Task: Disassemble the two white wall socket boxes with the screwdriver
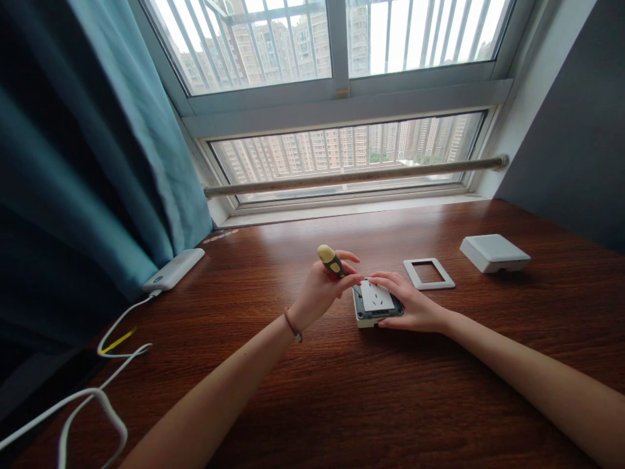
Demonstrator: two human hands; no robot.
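Note:
A white wall socket [376, 300] in its grey mounting box lies flat on the brown wooden table [371, 397], near the middle. My left hand [319, 292] is closed round a screwdriver [333, 262] with a yellow and black handle; its tip points down at the socket's upper left corner. My right hand [413, 306] rests on the right side of the socket, fingers curled over its edges and holding it in place.
A white cover frame [428, 273] lies just right of the socket, and a white square box [494, 253] farther right. A white power bank [174, 269] with white cables [100, 391] sits at the left by a teal curtain [97, 150]. A window runs behind.

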